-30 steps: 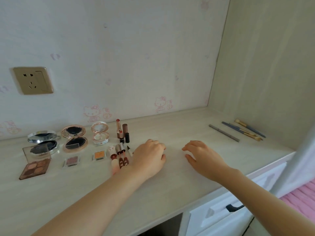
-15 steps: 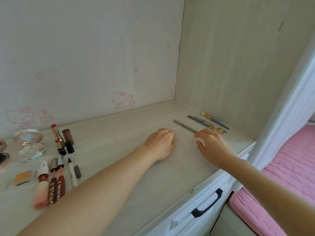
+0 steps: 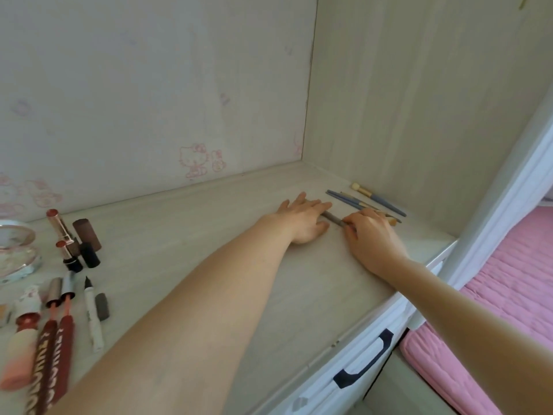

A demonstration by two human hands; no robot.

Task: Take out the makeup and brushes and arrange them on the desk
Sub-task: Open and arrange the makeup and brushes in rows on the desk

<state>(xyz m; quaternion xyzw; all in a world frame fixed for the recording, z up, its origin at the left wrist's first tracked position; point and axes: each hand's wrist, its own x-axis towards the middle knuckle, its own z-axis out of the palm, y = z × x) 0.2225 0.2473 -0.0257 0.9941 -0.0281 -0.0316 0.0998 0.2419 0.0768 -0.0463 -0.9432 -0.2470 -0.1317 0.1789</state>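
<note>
A thin grey pencil lies on the pale wooden desk at the right. My right hand pinches its near end with curled fingers. My left hand lies flat beside it, fingers spread and resting over its far end. Just behind both hands, several blue and gold brushes lie against the side panel. At the far left are two uncapped lipsticks, dark red lip glosses, a white liner pen and a round compact, partly cut off.
A wall with pink cartoon prints rises behind the desk, and a wooden side panel closes off the right. Below the front edge is a white drawer with a dark handle. A pink bed cover lies at the lower right.
The view has swung right and both hands have moved right along the desk to the grey pencil. My right fingers have closed on its near end; my left fingers now cover its far end.
</note>
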